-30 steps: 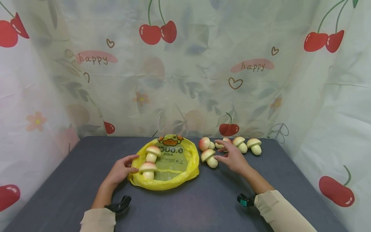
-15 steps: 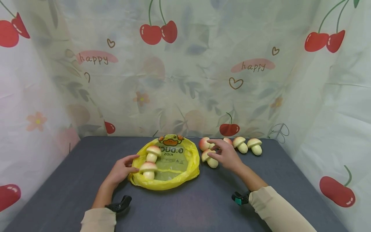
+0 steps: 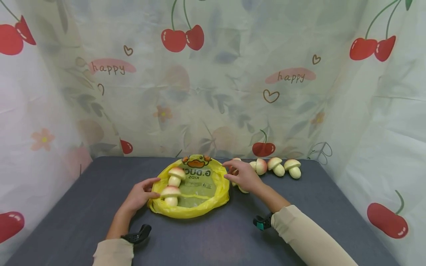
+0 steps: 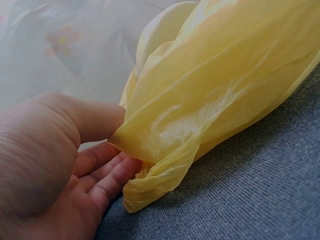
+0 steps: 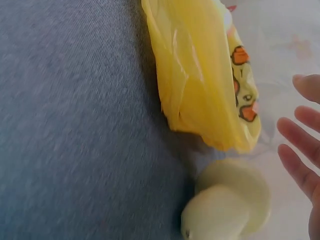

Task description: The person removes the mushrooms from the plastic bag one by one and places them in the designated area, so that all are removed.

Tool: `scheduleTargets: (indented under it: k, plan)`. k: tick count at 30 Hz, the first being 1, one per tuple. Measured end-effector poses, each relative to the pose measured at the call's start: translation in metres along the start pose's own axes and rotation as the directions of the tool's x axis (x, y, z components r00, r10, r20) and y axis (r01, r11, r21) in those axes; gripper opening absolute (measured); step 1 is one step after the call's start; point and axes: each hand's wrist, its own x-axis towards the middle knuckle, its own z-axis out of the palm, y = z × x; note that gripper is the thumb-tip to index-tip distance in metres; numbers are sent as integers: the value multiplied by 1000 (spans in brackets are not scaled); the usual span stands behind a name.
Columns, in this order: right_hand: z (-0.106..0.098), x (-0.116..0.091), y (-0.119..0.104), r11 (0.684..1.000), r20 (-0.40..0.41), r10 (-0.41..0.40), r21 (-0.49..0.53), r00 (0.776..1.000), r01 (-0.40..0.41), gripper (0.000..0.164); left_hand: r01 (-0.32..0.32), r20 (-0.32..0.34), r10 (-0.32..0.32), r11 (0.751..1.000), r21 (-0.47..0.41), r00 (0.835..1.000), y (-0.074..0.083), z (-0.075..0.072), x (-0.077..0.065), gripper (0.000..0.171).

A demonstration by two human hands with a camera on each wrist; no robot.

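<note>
A yellow plastic bag (image 3: 186, 212) with a duck print lies with its mouth spread wide. Two toy mushrooms (image 3: 171, 193) with pinkish caps are inside at its left. At the left rim my left hand (image 3: 138, 196) pinches the plastic between thumb and fingers, as the left wrist view shows on the bag's folded edge (image 4: 165, 130). My right hand (image 3: 247, 178) hovers at the bag's right rim, fingers spread and holding nothing. Beneath it are mushrooms, partly hidden in the head view; one pale mushroom (image 5: 225, 205) shows beside the bag in the right wrist view.
To the right of the right hand, three more mushrooms (image 3: 276, 167) lie in a row along the back edge of the dark table (image 3: 206, 244). A printed curtain (image 3: 213, 111) hangs behind and at both sides. Each wrist wears a black device (image 3: 138, 234).
My right hand has moved left, from among the mushrooms to the bag's right rim, uncovering a mushroom in the back row. The left hand and the bag have stayed put.
</note>
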Motion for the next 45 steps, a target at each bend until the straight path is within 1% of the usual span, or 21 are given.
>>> scheduleTargets:
  k: [5, 8, 11, 14, 18, 22, 25, 30, 34, 41, 45]
  plan:
    - [10, 14, -6, 1000, 62, -19, -9, 998, 20, 35, 3, 1, -3, 1000, 9, 1000, 2, 0, -1, 59]
    - [14, 24, -12, 1000, 97, -29, 4, 995, 29, 35, 3, 5, -3, 1000, 9, 1000, 3, 0, -1, 59]
    - [19, 35, -19, 1000, 146, -24, 7, 989, 23, 34, 1, 10, -1, 1000, 3, 1000, 3, 0, -2, 59]
    - [22, 45, -25, 1000, 210, 0, 16, 978, -3, 33, 2, 12, -2, 1000, 2, 1000, 4, 0, -3, 60]
    - [28, 58, -35, 999, 304, 35, 18, 952, -43, 33, 7, 12, -7, 1000, 1, 1000, 3, -1, -3, 60]
    - [37, 70, -42, 997, 409, 68, -6, 910, -72, 33, 9, 11, -9, 1000, -1, 1000, 2, -1, -3, 59]
    - [45, 77, -48, 996, 463, 75, 1, 883, -85, 33, 6, 8, -6, 1000, 1, 1000, 1, 0, -3, 59]
    - [57, 82, -56, 993, 515, 46, 73, 856, -97, 38, -6, 4, 6, 1000, 6, 1000, 1, 0, -2, 58]
    - [67, 86, -61, 989, 551, 24, 110, 834, -101, 41, -5, 7, 5, 1000, 10, 1000, 1, -1, -1, 59]
    - [84, 91, -72, 992, 594, -10, 106, 805, -66, 45, 3, 16, -3, 1000, -3, 1000, 3, -2, -2, 59]
    - [93, 91, -75, 997, 625, -18, 70, 780, -33, 47, 1, 20, -1, 1000, -8, 1000, 3, -2, -2, 58]
